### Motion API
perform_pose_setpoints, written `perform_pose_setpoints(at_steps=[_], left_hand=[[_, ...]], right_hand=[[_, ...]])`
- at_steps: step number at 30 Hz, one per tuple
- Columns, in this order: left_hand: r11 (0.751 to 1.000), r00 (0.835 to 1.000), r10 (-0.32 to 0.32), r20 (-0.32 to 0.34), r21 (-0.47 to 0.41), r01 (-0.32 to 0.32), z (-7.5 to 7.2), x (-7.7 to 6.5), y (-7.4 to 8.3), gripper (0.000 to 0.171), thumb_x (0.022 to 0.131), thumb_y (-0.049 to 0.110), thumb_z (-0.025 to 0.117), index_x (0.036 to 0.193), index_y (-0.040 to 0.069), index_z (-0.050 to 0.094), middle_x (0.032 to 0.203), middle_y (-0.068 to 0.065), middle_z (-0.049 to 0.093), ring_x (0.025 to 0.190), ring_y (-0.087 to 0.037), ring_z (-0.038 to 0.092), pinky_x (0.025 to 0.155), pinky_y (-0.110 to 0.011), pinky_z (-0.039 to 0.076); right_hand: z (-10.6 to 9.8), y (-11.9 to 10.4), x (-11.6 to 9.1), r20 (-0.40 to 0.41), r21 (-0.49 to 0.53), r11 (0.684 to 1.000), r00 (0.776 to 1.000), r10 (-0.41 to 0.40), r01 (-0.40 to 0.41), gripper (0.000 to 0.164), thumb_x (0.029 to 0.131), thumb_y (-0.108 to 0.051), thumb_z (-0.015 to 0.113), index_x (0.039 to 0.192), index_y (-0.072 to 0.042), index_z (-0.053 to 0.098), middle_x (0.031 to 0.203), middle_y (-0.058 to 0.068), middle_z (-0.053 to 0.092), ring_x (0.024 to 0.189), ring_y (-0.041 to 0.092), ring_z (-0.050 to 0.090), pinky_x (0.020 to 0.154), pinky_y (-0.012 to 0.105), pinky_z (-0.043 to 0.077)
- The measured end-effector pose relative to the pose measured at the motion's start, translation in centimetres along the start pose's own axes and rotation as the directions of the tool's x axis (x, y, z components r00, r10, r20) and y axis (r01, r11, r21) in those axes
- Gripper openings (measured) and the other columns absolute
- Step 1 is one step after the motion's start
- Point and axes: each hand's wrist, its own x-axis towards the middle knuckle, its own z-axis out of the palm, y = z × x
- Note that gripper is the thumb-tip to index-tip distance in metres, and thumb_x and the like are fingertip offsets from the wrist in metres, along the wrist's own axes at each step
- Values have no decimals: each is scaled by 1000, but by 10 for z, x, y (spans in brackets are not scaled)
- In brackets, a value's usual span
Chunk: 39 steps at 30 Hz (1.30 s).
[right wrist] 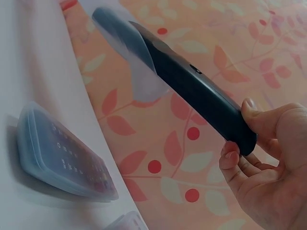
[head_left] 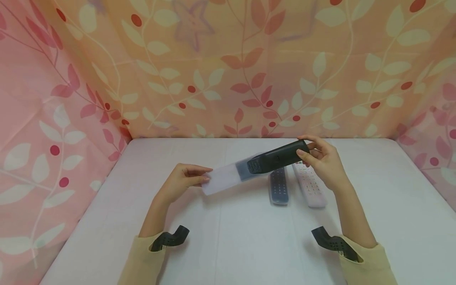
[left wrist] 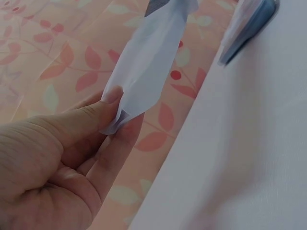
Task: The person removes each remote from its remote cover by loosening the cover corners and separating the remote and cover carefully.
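Note:
Above the table, a black remote control (head_left: 281, 156) is held at a slant, its far end inside a translucent plastic sleeve (head_left: 221, 180). The right hand (head_left: 325, 163) pinches the remote's bare end between thumb and fingers. Thumb and fingers of the left hand (head_left: 185, 179) pinch the sleeve's other end, which hangs flat and loose in the left wrist view. In the right wrist view, the sleeve's mouth wraps the remote (right wrist: 201, 91) partway along its length.
Below the held remote, a dark remote in a clear cover (head_left: 279, 189) lies on the white table (head_left: 246, 237). Beside it on the right is a white remote (head_left: 312, 188). Leaf-patterned curtains (head_left: 213, 79) stand behind and at both sides.

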Motion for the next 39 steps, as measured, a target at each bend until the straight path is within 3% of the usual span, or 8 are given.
perform_pose_setpoints(at_steps=[3,10,17,21,24,31,39], left_hand=[[1000,1000,-5,1,-4,5,-1,0,0,33,91,-3,78,123,-6,75,118,-20,76,91,-10,72,80,-28,64],[1000,1000,-4,6,7,4,-5,-1,-2,33,92,-2,78,124,-6,75,120,-20,76,92,-11,72,81,-28,63],[1000,1000,-15,-7,19,15,-9,-3,-4,32,91,-2,79,123,-5,75,118,-20,76,92,-9,72,81,-26,63],[999,1000,-15,4,39,15,-10,-2,-6,32,91,-1,79,123,-4,76,118,-18,77,90,-9,71,80,-25,62],[998,1000,-10,18,67,8,-9,-2,-5,32,92,1,79,123,-2,76,114,-16,78,86,-9,70,78,-29,63],[991,998,-27,55,132,19,4,1,-3,32,93,7,80,124,0,76,105,-10,78,84,-11,68,70,-27,58],[965,998,3,70,262,-21,28,6,2,30,95,13,79,123,1,77,114,-14,77,90,-17,71,82,-28,56]], right_hand=[[0,0,0,0,3,1000,1000,0,0,40,100,-1,70,136,-18,66,98,3,57,76,8,64,65,19,52],[-2,-1,0,-7,-22,1000,1000,6,-6,43,101,-2,69,142,-3,60,98,2,57,77,7,64,66,19,52],[-7,2,0,-42,-23,1000,999,9,-10,43,100,-3,71,133,-30,68,97,-2,57,76,9,64,67,19,52],[-8,3,0,-50,-7,1000,999,2,-2,45,99,-1,71,132,-32,69,96,-2,58,76,9,63,66,19,52],[-8,2,-1,-59,-20,1000,998,-12,10,43,100,-2,71,134,-28,69,97,-3,58,78,8,63,67,18,52],[-6,-8,-4,-56,-56,993,993,-103,100,44,98,4,71,141,-1,63,100,-2,61,81,6,65,74,12,56],[-3,-25,-9,-46,-57,984,985,-169,166,44,95,10,70,138,2,63,108,-7,65,88,4,68,86,12,56]])
